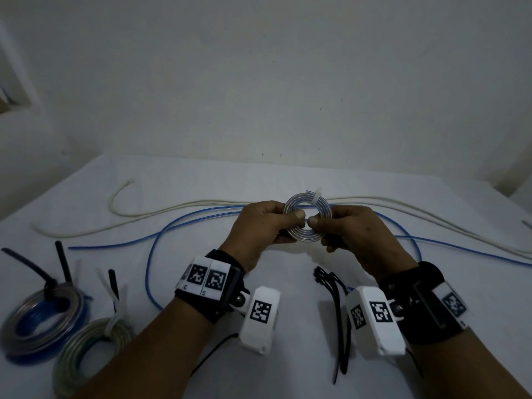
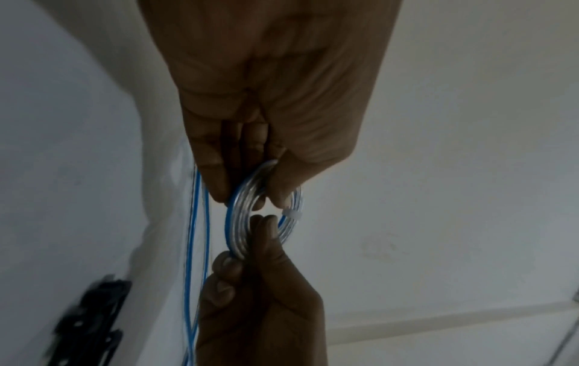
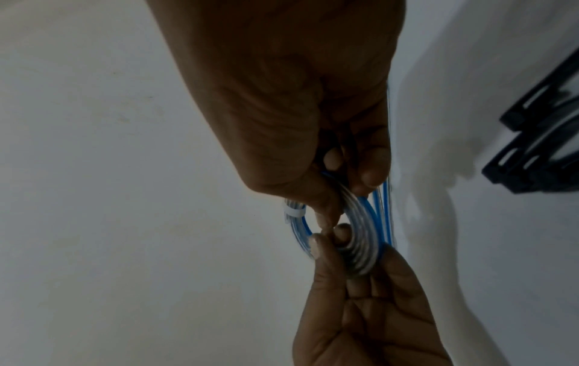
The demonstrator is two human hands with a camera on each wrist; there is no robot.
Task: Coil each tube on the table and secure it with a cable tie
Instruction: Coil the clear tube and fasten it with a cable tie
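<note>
Both hands, left hand (image 1: 260, 223) and right hand (image 1: 355, 236), pinch the small coil (image 1: 307, 218), its white tie (image 1: 316, 196) at 12 o'clock already cinched; next, probably setting it down by the finished coils (image 1: 43, 321).

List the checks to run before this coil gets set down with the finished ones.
1. Both hands grip the coil: left hand, right hand: ok.
2. White tie wraps the coil: ok.
3. Tie pulled tight: cannot tell.
4. Tie tail trimmed: cannot tell.
5. Finished coils at the left leave table space: ok.
6. All tubes coiled: not ok; blue tube and white tube lie loose.
</note>
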